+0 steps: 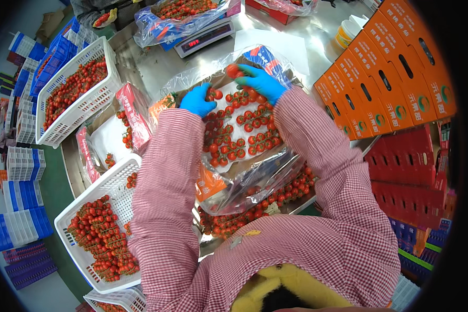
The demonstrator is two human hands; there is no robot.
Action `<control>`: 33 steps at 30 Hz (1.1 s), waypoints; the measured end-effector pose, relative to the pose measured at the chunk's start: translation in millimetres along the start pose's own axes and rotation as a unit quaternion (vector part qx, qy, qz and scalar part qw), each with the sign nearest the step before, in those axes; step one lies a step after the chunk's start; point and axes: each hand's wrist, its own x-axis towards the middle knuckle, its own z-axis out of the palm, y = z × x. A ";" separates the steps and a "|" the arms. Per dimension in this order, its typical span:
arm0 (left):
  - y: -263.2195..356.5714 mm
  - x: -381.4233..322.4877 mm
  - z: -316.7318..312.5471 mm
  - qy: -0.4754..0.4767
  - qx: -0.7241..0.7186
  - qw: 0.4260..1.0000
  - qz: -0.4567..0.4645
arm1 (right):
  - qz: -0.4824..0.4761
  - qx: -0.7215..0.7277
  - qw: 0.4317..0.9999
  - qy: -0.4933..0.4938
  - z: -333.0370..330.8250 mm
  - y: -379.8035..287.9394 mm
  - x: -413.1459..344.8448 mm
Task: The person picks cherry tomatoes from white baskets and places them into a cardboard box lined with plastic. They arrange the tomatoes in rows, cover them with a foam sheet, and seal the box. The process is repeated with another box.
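A cardboard box lined with clear plastic film (257,171) and white paper holds rows of cherry tomatoes on the vine (259,142). Both my hands wear blue gloves. At the box's upper left, my left hand (198,100) touches a few tomatoes (214,94) with its fingertips; whether it grips them is hard to see. My right hand (263,84) has its fingers around a bunch of cherry tomatoes (233,71) at the upper edge of the box. More vine tomatoes (234,224) lie between the box and my body.
White plastic crates (97,175) of tomatoes stand at the left, beside a part-filled open box (111,136). A digital scale (206,38) bears another filled box beyond. Orange cartons (390,78) are stacked at the right, near a white bucket (349,33). A co-worker's gloved hand (106,18) holds tomatoes at upper left.
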 end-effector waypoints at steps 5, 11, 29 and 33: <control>-8.9 8.1 51.9 0.008 0.289 0.954 -0.078 | -0.124 -0.644 0.745 -0.124 -15.0 26.0 75.6; 93.5 -76.6 55.3 0.117 0.106 0.981 0.111 | -0.111 -0.567 0.812 -0.082 -30.6 81.8 84.7; -200.3 -484.1 47.9 -0.199 0.120 0.927 -0.294 | -0.159 -0.648 0.536 -0.518 437.5 209.6 -120.9; -215.9 -478.5 51.1 -0.155 0.163 0.960 -0.168 | -0.148 -0.638 0.608 -0.449 453.4 227.6 -118.3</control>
